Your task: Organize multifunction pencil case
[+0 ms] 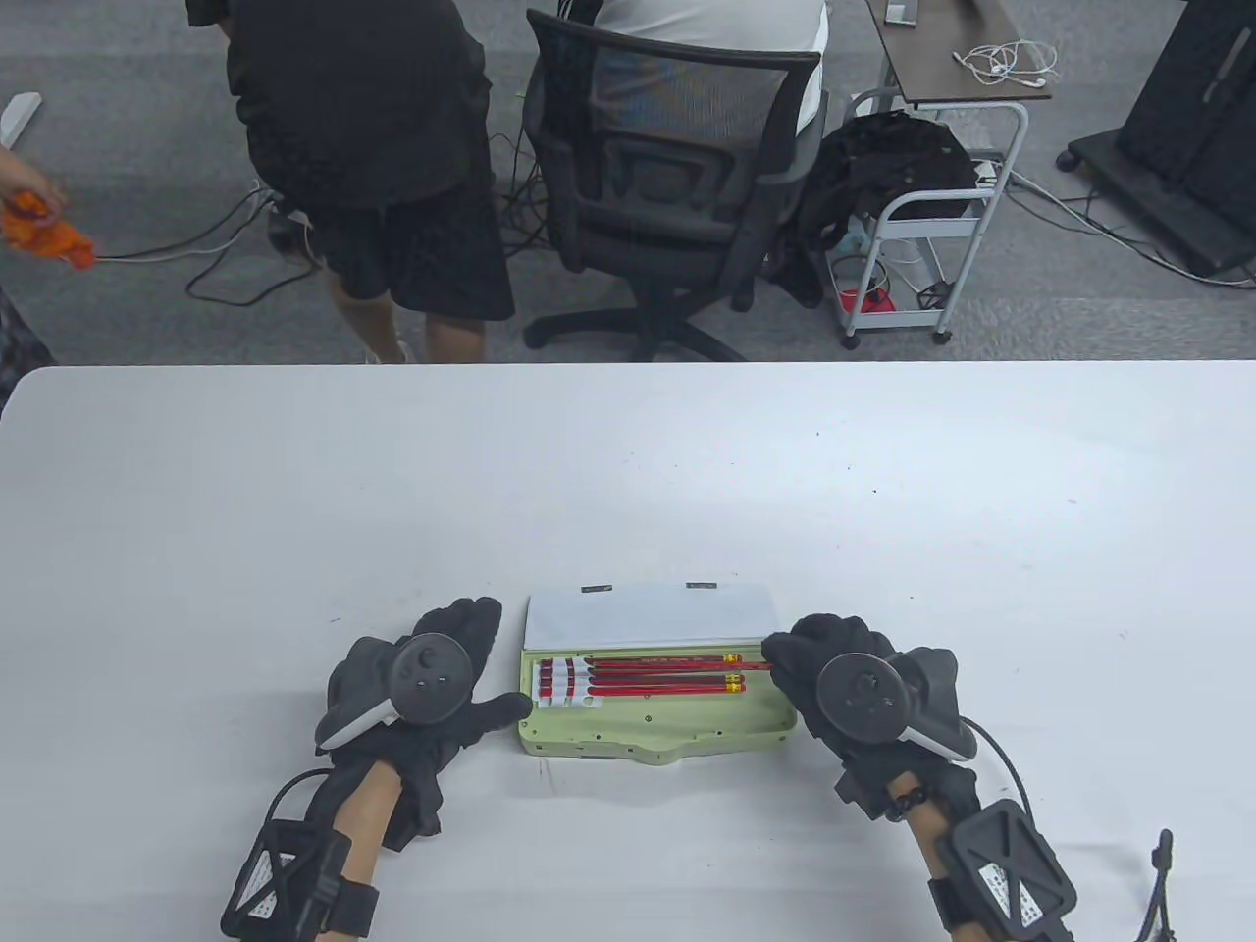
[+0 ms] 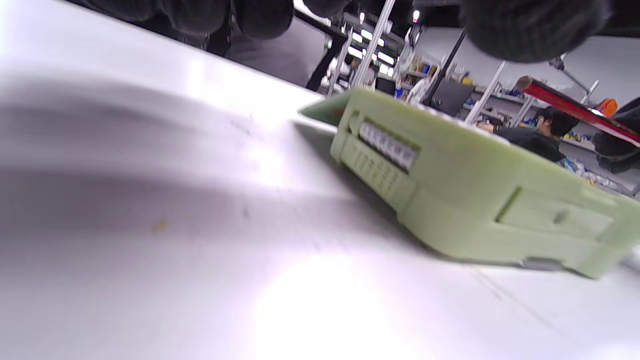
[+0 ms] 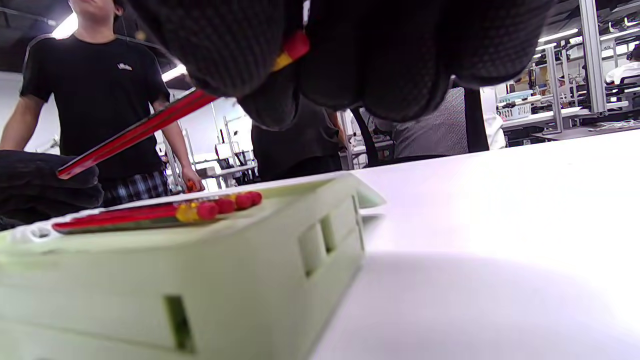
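A pale green pencil case (image 1: pixel 667 731) lies open in the table view, its white-lined lid (image 1: pixel 648 613) folded back. Several red pencils (image 1: pixel 648 684) lie in its tray, their left ends in a white clip (image 1: pixel 564 684). My right hand (image 1: pixel 785 659) pinches one red pencil (image 1: pixel 751 666) by its eraser end at the case's right end. In the right wrist view that pencil (image 3: pixel 135 131) slants above the case (image 3: pixel 225 260) toward my left glove. My left hand (image 1: pixel 491 655) lies at the case's left end, fingers spread, thumb against the case. The case also shows in the left wrist view (image 2: pixel 465 190).
The white table (image 1: pixel 883 510) runs wide on all sides of the case. A black cable (image 1: pixel 1163 883) lies at the near right corner. Beyond the far edge stand an office chair (image 1: pixel 667 186), a person (image 1: pixel 363 167) and a cart (image 1: pixel 922 226).
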A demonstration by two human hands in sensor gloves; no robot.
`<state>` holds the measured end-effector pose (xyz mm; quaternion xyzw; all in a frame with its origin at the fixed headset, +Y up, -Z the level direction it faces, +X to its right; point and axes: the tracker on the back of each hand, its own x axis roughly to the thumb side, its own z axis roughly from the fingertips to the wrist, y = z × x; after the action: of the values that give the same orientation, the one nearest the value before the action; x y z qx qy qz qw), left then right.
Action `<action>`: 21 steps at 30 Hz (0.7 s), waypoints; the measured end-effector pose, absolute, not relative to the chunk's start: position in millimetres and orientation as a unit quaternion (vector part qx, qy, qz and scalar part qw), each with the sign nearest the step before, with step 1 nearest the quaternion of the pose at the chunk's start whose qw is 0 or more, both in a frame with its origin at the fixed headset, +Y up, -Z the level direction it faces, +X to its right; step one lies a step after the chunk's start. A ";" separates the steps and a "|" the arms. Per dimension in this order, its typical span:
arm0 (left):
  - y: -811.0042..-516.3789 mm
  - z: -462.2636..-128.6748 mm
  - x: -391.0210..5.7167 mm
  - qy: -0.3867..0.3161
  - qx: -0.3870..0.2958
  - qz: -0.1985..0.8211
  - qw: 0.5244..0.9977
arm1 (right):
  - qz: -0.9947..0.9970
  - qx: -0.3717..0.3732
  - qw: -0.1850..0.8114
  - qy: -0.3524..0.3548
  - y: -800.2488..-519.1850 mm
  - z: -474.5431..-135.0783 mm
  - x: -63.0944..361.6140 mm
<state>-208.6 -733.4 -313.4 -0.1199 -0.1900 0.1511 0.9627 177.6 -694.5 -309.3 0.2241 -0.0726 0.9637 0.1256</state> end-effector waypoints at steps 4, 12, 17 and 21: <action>-739.3 -315.1 -200.4 -0.203 -0.149 0.132 0.959 | 0.963 0.235 0.118 -0.065 -695.3 -309.0 175.4; -745.2 -315.1 -192.5 -0.208 -0.165 0.109 0.958 | 0.960 0.255 0.091 -0.063 -695.1 -304.4 164.8; -745.4 -315.0 -192.1 -0.208 -0.165 0.109 0.958 | 0.961 0.257 0.079 -0.064 -695.8 -303.6 162.7; -745.6 -315.1 -191.8 -0.208 -0.165 0.108 0.958 | 0.960 0.263 0.071 -0.066 -696.1 -302.4 159.7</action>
<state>-191.8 -745.6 -315.1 -0.1655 -0.2084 0.1081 0.9579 159.7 -696.1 -302.4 0.2632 -0.0662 0.9599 0.0705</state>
